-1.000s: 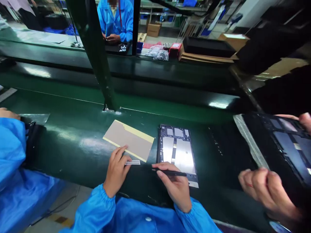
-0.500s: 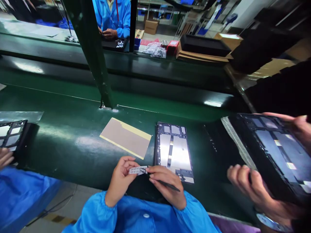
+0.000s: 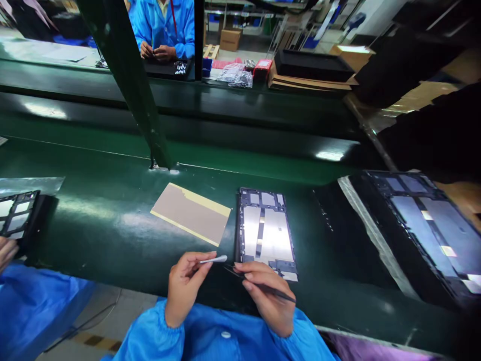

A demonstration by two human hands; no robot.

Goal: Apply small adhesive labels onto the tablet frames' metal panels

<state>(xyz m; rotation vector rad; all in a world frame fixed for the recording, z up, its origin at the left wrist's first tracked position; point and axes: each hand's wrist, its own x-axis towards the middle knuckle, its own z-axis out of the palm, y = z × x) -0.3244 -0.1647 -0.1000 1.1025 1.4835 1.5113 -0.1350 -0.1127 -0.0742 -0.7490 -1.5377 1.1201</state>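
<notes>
My left hand (image 3: 187, 283) pinches a small whitish sticker strip (image 3: 215, 259), now seen nearly edge-on. Between the fingers of my right hand (image 3: 268, 293) is a pair of dark tweezers (image 3: 276, 291), its tips close to the strip but apart from it. Just beyond my right hand a tablet-like device (image 3: 266, 228) lies flat, its silvery inner plates and black frame showing. Left of it rests a yellow-edged sheet (image 3: 191, 213) with a grey-brown face.
On the right, another such device (image 3: 432, 220) lies on black padding. A co-worker's hand (image 3: 7, 248) touches a device (image 3: 18, 213) at far left. A green post (image 3: 131, 95) rises from the green bench (image 3: 101, 200). Across the bench sits another person (image 3: 163, 35).
The strip has turned from showing its printed face to edge-on, and the tweezers have drawn back right from it. The co-worker's hands at right have left the device, which now lies down.
</notes>
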